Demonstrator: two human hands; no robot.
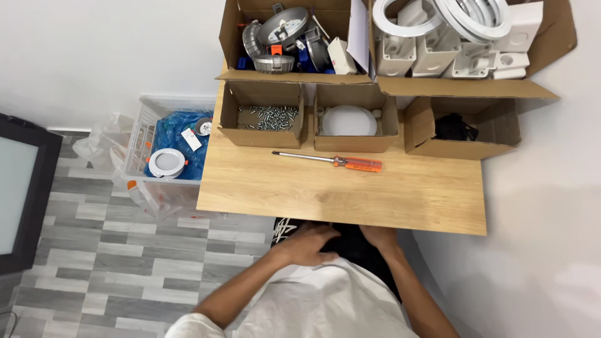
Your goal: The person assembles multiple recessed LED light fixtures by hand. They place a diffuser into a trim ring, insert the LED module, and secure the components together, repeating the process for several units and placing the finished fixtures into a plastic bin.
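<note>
Our left hand [310, 244] and right hand [379, 236] rest flat and released on our lap, grasping nothing; the orange-handled screwdriver [328, 160] lies well beyond our 2 sets of fingertips on the wooden table [407, 200].

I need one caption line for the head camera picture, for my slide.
Seated person rests both hands, left hand and right hand, in the lap below a wooden table holding an orange screwdriver.

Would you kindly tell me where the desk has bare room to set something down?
The desk is bare along its near edge, from the screwdriver toward both hands, and at both ends of the tool. The back is crowded: the screw box, disc box, and black-part box.
</note>
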